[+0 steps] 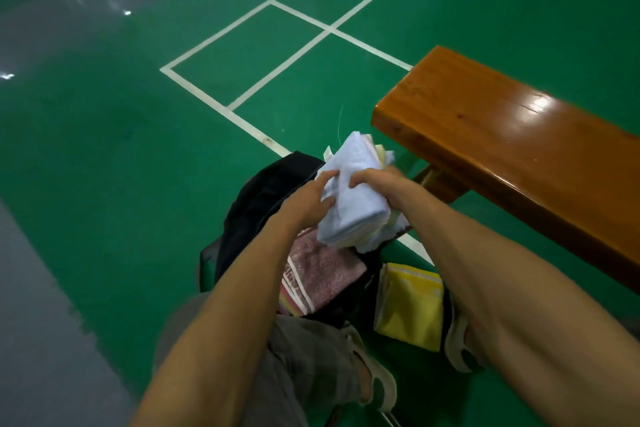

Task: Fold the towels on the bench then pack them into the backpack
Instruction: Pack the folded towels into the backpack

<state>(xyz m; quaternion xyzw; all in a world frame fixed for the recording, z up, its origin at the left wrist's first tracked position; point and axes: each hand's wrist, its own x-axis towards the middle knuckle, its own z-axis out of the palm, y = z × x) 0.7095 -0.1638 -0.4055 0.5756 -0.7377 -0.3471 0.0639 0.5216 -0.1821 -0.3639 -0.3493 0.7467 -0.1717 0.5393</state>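
Fingers of both my hands are curled on the folded stack of towels (349,198) — my left hand (308,204) pinches its near left edge with thumb on top, my right hand (381,184) wraps the right side, the fingertips hidden behind the cloth. The light blue towel lies on top, with pale yellow and white layers showing at the edges. I hold the stack in the air just above the black backpack (263,198), which sits on the green floor (104,184) beside the end of the wooden bench (502,135). A pink patterned towel (322,274) already lies at the bag's mouth, and a folded yellow towel (412,305) rests near my right foot. No towels show on the visible part of the bench, so I judge folding is over and packing is in hand. Next I should lower the stack into the opening without letting the layers slide apart — then fetch the yellow one
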